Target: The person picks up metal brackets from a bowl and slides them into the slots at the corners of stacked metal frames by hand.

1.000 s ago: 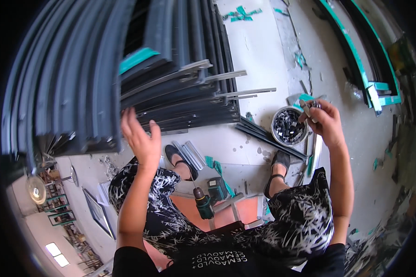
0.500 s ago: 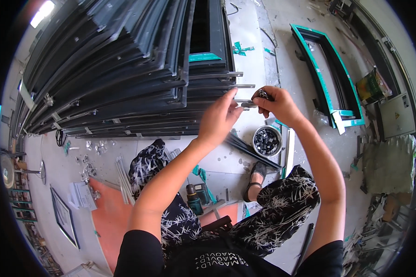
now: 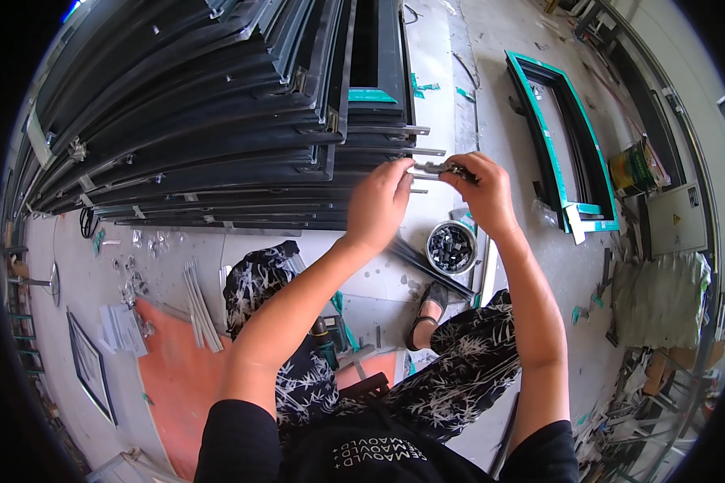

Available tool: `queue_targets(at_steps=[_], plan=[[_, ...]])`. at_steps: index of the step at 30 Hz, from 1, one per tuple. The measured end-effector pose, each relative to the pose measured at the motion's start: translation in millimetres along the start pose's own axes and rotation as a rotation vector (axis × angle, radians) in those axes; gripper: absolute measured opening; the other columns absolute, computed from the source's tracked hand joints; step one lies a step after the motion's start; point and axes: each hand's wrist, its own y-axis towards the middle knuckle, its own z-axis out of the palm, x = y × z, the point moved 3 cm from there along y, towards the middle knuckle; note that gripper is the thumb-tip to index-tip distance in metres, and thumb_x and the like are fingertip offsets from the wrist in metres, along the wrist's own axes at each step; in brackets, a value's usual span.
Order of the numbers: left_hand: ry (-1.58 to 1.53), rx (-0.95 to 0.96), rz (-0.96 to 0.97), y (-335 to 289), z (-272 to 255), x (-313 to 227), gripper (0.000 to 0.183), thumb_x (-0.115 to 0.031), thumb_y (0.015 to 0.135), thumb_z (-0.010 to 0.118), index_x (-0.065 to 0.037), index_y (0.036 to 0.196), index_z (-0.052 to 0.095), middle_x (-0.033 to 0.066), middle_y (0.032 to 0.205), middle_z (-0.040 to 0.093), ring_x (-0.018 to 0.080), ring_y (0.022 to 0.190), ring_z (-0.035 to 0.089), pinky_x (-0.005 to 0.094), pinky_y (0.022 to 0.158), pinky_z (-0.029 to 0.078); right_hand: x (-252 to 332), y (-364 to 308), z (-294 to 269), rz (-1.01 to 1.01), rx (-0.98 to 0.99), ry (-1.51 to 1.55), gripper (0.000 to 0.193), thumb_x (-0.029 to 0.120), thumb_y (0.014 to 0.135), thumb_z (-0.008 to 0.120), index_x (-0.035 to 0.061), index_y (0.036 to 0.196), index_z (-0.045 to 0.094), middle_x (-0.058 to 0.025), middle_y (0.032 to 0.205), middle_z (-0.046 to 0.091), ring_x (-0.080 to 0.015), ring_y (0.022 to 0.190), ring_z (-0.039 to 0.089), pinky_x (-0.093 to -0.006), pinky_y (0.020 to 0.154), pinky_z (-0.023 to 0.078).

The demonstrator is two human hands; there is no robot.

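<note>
A small silver-grey metal piece (image 3: 429,167) is held nearly level between one and two o'clock, a clump of darker metal pieces (image 3: 461,171) at its three-o'clock end.

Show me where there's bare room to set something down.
The orange sheet is mostly bare between the papers and the left sleeve; so is the floor between the right arm and the crumpled cover. It's crowded around the bowl, with dark bars and a shoe close by, and at the stacked frames.

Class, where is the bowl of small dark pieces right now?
In the head view, the bowl sits right of centre on the floor, below the person's right hand and just above their right shoe.
</note>
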Motion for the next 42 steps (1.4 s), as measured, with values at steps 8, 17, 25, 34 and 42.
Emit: queue_targets(at_steps=[8,17,25,34,42], plan=[[0.373,-0.069,0.275,-0.7,-23.7,-0.9,0.033,-0.001,0.087,0.062,-0.001,0.120,0.063,0.0121,0.121,0.060,0.0316,0.112,0.058,0.0407,0.097,0.047,-1.3,30.0,-5.5,-0.199,-0.202,-0.099,0.021,0.010,0.079,0.080,0.0010,0.097,0.071,-0.0108,0.083,0.066,-0.0240,0.068,0.063,-0.0325,0.062,0.049],[0.540,-0.103,0.334,2.6,-8.9,-7.3,0.043,-0.001,0.082,0.065,-0.008,0.124,0.065,0.0084,0.125,0.057,0.0301,0.121,0.052,0.0445,0.107,0.039,-20.0,33.5,3.3,-0.157,-0.320,-0.054,0.023,0.009,0.078,0.081,0.0015,0.097,0.072,-0.0104,0.077,0.065,-0.0219,0.064,0.060,-0.0318,0.060,0.048],[0.689,-0.161,0.382,9.7,-5.4,5.5,0.056,-0.003,0.080,0.065,-0.023,0.132,0.064,0.0088,0.126,0.052,0.0311,0.121,0.048,0.0450,0.107,0.038,-11.8,46.6,26.8,-0.118,-0.236,0.092,0.022,0.012,0.077,0.081,0.0003,0.095,0.073,-0.0118,0.078,0.066,-0.0237,0.063,0.063,-0.0338,0.059,0.050],[0.780,-0.130,0.422,12.9,-21.6,10.3,0.056,-0.001,0.084,0.061,-0.023,0.135,0.063,0.0080,0.117,0.055,0.0288,0.115,0.052,0.0407,0.100,0.043,11.4,52.7,36.8,-0.175,-0.218,-0.005,0.024,0.017,0.076,0.081,0.0022,0.094,0.074,-0.0127,0.080,0.067,-0.0285,0.068,0.066,-0.0359,0.064,0.052],[0.732,-0.155,0.471,14.2,-17.0,8.0,0.050,-0.002,0.087,0.059,-0.018,0.134,0.064,0.0086,0.114,0.058,0.0289,0.112,0.055,0.0425,0.101,0.046,0.7,48.2,29.6,0.073,-0.184,0.258,0.018,0.008,0.079,0.080,-0.0019,0.092,0.073,-0.0101,0.076,0.066,-0.0168,0.053,0.061,-0.0280,0.053,0.050]])
